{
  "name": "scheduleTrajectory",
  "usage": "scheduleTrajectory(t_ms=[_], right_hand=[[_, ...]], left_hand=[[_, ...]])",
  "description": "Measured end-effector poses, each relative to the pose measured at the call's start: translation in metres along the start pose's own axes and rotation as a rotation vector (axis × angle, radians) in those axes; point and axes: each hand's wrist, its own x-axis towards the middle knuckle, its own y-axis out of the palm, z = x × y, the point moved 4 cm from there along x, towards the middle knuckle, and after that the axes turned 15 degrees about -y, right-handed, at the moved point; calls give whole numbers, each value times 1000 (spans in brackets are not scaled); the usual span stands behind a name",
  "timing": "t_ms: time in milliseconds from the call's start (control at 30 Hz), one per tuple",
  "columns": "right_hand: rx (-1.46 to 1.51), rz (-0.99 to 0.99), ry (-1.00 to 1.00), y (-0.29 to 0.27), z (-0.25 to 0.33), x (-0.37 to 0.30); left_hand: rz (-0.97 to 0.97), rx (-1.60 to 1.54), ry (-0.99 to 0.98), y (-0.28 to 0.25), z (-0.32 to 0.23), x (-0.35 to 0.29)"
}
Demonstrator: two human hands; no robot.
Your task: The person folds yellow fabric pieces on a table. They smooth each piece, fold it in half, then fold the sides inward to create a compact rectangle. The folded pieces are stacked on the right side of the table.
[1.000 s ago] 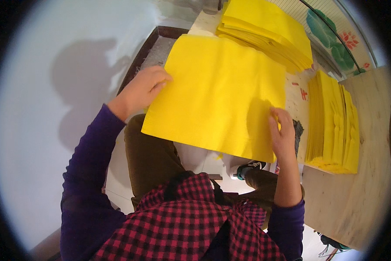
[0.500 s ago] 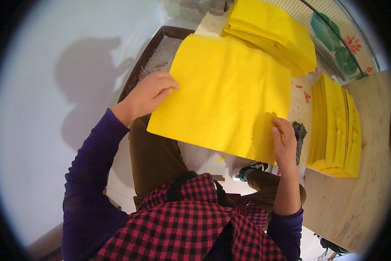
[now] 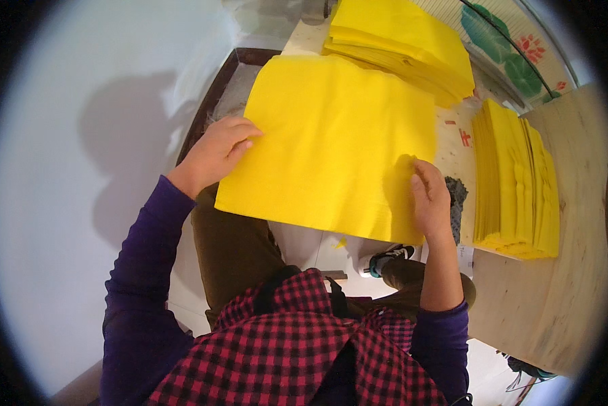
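A large yellow cloth-like sheet [image 3: 324, 149] lies spread out in front of me. Its far part is over the worktable and its near edge overhangs my legs. At its left edge is my left hand [image 3: 221, 150], fingertips over the margin, with a gap between thumb and forefinger. Along the right edge my right hand [image 3: 431, 199] is loosely curved, thumb and forefinger apart, casting a shadow on the sheet. Neither hand visibly pinches the cloth, though the undersides of the fingers are hidden.
Behind the sheet sits a thick pile of yellow sheets [image 3: 405, 40]. Another yellow stack [image 3: 517, 183] stands on the wooden board [image 3: 568, 291] at right. Dark grey fabric [image 3: 455, 203] lies between sheet and stack. A pale wall [image 3: 60, 203] bounds the left side.
The view has shifted a little. The sheet looks flatter, with fainter wrinkles. Both hands stay beside its edges, and the gap between my left thumb and forefinger looks wider.
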Motion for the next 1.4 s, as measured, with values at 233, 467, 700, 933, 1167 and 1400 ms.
scheduleTrajectory(t_ms=[233, 467, 700, 933, 1167, 1400], right_hand=[[-7, -93, -29, -37, -6, -39], [12, -107, 130, -55, -20, -101], [234, -184, 296, -48, -26, -130], [180, -124, 179, -42, -21, -130], [145, -85, 175, -41, -16, -129], [134, -97, 203, -40, -9, -125]], left_hand=[[-66, -145, 98, -14, -6, -32], [15, -175, 6, -8, -2, -55], [-8, -187, 46, -1, 1, -57], [-38, -154, 53, -2, -3, -55], [-78, -141, 67, 0, -1, -53], [-149, -47, 150, 1, -1, -54]])
